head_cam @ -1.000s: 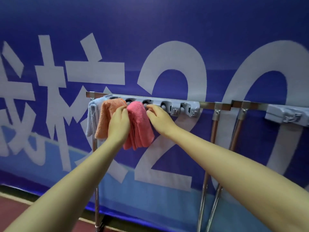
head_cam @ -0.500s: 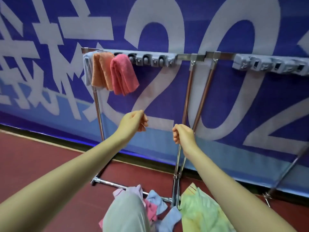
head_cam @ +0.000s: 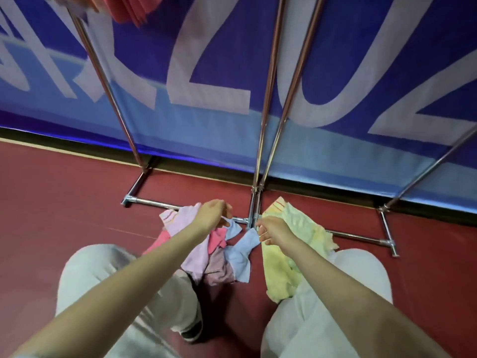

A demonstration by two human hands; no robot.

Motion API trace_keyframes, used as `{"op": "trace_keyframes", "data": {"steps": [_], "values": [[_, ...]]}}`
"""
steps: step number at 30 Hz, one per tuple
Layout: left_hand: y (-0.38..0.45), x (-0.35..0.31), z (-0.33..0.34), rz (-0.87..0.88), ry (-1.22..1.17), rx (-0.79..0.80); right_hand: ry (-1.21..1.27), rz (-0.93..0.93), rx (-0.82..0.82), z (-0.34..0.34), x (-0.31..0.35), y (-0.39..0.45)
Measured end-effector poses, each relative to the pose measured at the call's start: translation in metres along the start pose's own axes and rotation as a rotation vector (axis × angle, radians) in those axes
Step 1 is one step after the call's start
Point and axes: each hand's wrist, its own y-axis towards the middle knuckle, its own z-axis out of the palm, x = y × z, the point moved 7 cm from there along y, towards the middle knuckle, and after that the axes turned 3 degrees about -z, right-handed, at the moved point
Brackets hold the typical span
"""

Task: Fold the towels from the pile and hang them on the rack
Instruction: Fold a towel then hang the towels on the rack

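Both hands hang over the pile of towels on the red floor, low in the middle of the frame. The left hand is loosely curled with nothing in it, right above the pink towel; the right hand looks just as empty, between the blue towel and the yellow towel. The blue towel runs up and down the frame and seems nearest to both. The rack stands behind against a blue banner, a hung towel at upper left.
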Motion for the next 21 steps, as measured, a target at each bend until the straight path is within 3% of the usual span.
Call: {"op": "trace_keyframes", "data": {"steps": [9,15,21], "values": [[0.130,0.129,0.021,-0.268,0.175,0.016,-0.137,0.346,-0.024,0.022,-0.131,0.107],[0.213,0.209,0.059,-0.366,0.268,0.039,-0.279,0.272,-0.100,0.032,-0.185,0.217],[0.268,0.278,0.089,-0.337,0.376,0.015,-0.544,0.143,-0.172,0.023,-0.189,0.300]]}}
